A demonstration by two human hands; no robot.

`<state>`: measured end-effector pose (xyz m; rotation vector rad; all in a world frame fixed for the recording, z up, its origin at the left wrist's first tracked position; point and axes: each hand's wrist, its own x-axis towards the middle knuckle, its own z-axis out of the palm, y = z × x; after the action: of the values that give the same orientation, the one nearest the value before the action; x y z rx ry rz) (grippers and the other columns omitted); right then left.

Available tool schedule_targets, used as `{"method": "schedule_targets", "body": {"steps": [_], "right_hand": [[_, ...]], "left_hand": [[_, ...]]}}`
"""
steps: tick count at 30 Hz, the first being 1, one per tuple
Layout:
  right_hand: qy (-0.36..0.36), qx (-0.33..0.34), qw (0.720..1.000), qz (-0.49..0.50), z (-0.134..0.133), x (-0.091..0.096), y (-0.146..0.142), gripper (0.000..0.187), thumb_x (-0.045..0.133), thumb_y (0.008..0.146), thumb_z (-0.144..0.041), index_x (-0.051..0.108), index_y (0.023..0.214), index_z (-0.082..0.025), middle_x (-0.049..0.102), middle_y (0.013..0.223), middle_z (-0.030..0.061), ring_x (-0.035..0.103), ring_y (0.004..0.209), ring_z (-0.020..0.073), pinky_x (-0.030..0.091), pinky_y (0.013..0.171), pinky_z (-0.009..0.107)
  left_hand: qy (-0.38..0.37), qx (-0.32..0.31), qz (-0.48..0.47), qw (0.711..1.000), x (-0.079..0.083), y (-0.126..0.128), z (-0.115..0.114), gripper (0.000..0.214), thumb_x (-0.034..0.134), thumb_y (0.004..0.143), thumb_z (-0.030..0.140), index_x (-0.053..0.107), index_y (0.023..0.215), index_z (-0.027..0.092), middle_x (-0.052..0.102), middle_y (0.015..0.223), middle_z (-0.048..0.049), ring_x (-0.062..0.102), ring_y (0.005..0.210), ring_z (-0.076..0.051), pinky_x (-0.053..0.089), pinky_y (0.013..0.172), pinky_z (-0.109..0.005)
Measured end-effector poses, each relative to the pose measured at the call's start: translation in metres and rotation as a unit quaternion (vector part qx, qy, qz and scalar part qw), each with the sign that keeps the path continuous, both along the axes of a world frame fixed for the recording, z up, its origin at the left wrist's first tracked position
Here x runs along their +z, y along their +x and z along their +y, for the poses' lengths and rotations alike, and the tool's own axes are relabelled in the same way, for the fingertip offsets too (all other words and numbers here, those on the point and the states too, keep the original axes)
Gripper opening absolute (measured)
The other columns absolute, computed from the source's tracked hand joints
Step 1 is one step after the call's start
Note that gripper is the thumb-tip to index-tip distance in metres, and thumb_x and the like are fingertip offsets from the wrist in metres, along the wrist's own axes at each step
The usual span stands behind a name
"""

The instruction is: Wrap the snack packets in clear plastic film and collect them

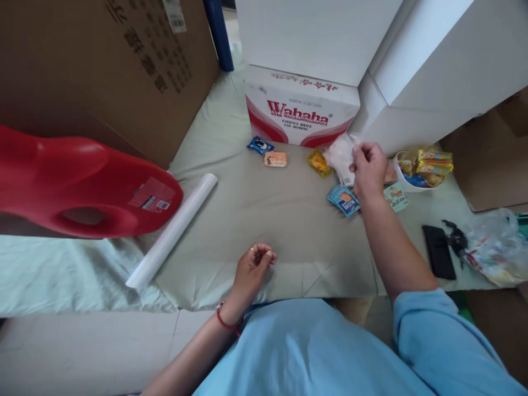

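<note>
My right hand [368, 168] is closed on a crumpled white plastic bag [341, 157], pinched between thumb and fingers just above the cloth. Close to it lie a yellow-wrapped snack [319, 163], blue snack packets [344, 200] and a pale green card-like packet [396, 196]. Right of that hand, a white bowl [416, 185] holds several yellow and blue wrapped snacks. My left hand [254, 265], fingers curled in and nothing visible in them, is near the front edge of the cloth. Further back are a blue packet [260, 145] and an orange-pink packet [275, 159].
A Wahaha carton [303, 107] stands at the back, beside white boxes [437, 49]. On the left are a red jug [124, 165], a white roll [173, 231] and a large brown carton [103, 66]. A phone [438, 252], keys [456, 237] and a clear bag [490, 247] lie right.
</note>
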<state>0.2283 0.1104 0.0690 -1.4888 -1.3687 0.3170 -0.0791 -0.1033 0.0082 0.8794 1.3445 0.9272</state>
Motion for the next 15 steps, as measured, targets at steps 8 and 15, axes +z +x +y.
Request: {"method": "schedule_targets", "body": {"steps": [8,15], "right_hand": [[-0.205,0.134,0.848,0.469,-0.186,-0.047,-0.082,0.038,0.088,0.077,-0.050,0.062,0.089,-0.025,0.058,0.074,-0.0059,0.047,0.055,0.0085,0.040,0.053,0.022],[-0.235,0.158,0.910,0.302,-0.236,-0.064,-0.075,0.031,0.072,0.092,-0.057,0.070,0.095,-0.026,0.066,0.075,-0.0002,0.060,0.070,0.0180,0.048,0.070,0.031]], "left_hand": [[-0.063,-0.122,-0.149,0.979,0.019,0.029,0.003,0.059,0.069,0.083,0.075,0.066,0.104,0.020,0.072,0.107,-0.0097,0.070,0.096,-0.024,0.058,0.067,-0.031],[-0.090,-0.052,-0.158,0.982,0.012,0.059,0.016,0.048,0.090,0.066,0.052,0.062,0.087,0.019,0.068,0.091,-0.0031,0.068,0.089,-0.020,0.058,0.074,-0.031]]}}
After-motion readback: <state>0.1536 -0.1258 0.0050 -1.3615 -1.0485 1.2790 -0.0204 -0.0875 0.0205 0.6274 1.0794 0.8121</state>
